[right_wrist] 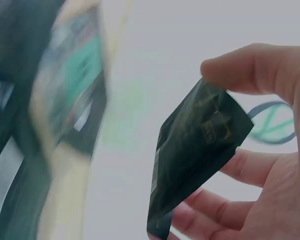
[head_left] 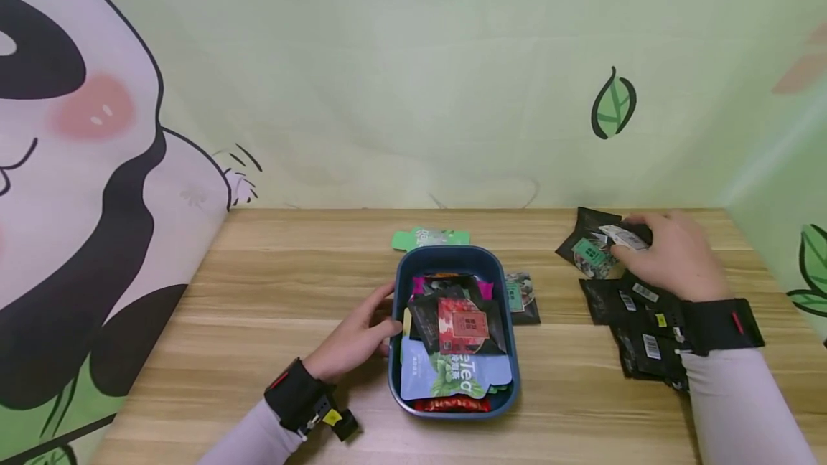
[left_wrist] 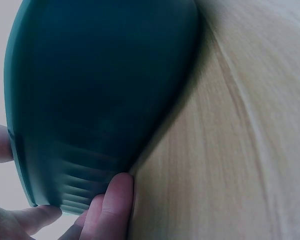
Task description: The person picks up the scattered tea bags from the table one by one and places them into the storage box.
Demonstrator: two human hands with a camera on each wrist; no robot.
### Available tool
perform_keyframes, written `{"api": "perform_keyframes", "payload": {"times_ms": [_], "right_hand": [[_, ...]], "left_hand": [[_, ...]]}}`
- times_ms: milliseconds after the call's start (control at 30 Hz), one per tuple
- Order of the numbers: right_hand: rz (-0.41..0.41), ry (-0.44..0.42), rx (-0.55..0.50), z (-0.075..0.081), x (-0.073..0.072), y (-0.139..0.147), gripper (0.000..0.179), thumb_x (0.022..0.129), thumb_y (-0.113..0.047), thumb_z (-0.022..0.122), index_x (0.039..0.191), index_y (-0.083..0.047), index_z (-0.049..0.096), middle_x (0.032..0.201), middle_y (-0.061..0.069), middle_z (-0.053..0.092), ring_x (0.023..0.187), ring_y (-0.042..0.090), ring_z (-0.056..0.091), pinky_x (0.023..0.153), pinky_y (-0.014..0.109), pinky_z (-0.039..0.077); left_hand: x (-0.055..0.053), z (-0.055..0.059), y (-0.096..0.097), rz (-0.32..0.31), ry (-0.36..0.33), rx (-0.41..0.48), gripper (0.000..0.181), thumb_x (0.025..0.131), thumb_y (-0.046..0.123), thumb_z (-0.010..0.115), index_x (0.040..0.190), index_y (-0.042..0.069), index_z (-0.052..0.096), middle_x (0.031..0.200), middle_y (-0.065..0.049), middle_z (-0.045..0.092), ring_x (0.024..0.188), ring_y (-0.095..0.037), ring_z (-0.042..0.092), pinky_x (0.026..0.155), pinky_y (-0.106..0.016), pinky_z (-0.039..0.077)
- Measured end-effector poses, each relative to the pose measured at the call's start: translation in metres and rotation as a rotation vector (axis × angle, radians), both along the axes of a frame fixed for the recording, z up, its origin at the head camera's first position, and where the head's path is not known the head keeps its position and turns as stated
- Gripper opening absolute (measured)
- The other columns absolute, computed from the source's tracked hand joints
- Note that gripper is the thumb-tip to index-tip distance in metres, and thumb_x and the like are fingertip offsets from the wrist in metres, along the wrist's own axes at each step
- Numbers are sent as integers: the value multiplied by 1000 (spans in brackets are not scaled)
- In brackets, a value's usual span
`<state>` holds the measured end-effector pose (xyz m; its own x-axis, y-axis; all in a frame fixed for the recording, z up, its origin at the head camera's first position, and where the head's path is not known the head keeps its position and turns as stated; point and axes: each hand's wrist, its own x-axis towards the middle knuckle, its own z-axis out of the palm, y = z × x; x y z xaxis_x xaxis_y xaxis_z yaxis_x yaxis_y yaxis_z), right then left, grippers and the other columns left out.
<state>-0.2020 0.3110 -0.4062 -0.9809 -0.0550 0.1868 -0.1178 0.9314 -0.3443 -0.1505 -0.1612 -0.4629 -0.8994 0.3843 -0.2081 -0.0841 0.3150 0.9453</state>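
Observation:
My left hand (head_left: 352, 336) holds the left side of a dark blue plastic box (head_left: 509, 386), thumb at the rim and other fingers along the outer wall. In the left wrist view, fingertips press the ribbed wall of the box (left_wrist: 100, 90). Inside lie a black sachet with a red label (head_left: 470, 325), a light blue tea packet (head_left: 426, 373) and other packets. My right hand (head_left: 675, 253) pinches a black sachet (right_wrist: 200, 142) between thumb and fingers, above a pile at the back right. A black sachet with a green label (head_left: 589, 253) lies just left of that hand.
Several black sachets (head_left: 646, 350) lie under and beside my right wrist. Another green-labelled sachet (head_left: 525, 298) lies against the right side of the box. Behind the box is a green packet (head_left: 429, 237). A printed backdrop (head_left: 413, 106) rises at the table's back edge.

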Motion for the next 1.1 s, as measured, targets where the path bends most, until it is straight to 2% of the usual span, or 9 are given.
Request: {"api": "perform_keyframes", "payload": {"times_ms": [100,233,300,400,600,833,1000,1100], "right_hand": [[87,42,-30,10,6,-21,63,86,-41,68,131,2,60,123,32,52,107,46,49,82,58,42],[207,104,-56,19,14,-52,57,85,-36,71,132,-5,62,118,22,54,94,34,54,72,45,44],[257,128,-72,22,18,-67,55,83,-33,74,131,-8,63,117,16,54,92,29,54,71,40,43],[351,149,-100,25,23,-89,55,80,-31,76,130,-11,63,120,10,55,96,24,53,75,39,44],[543,142,-137,29,37,-127,57,79,-34,77,131,-14,63,131,1,52,114,17,49,91,41,45],[732,94,-179,23,52,-157,54,80,-34,75,131,-19,63,133,-7,49,117,9,47,95,34,46],[812,88,-198,18,57,-169,54,79,-33,76,129,-19,64,132,-8,48,116,7,46,94,32,46],[826,89,-188,16,58,-171,53,79,-34,75,130,-21,64,132,-8,48,116,7,45,95,32,45]], "left_hand": [[0,0,0,2,2,-2,71,94,22,58,159,20,29,145,-16,47,111,-27,55,73,-38,55],[0,-1,-1,4,2,-4,70,94,21,58,159,20,29,145,-17,47,111,-27,55,73,-38,55],[0,0,-1,3,0,-5,70,95,21,58,159,20,29,145,-17,47,111,-27,55,73,-38,56],[0,0,-1,3,2,-8,70,95,21,58,159,20,29,145,-17,47,110,-27,55,74,-38,56],[0,0,-1,2,7,-11,70,94,22,58,159,20,30,144,-17,48,109,-27,55,73,-38,55],[0,1,0,-3,8,-3,71,94,21,58,159,20,30,144,-17,48,110,-27,56,72,-38,55],[-1,0,0,-12,12,1,71,94,21,58,159,18,29,144,-18,48,110,-27,56,73,-38,55],[-1,0,-1,-14,10,1,71,94,21,58,159,19,29,145,-18,48,110,-27,56,73,-38,56]]}}
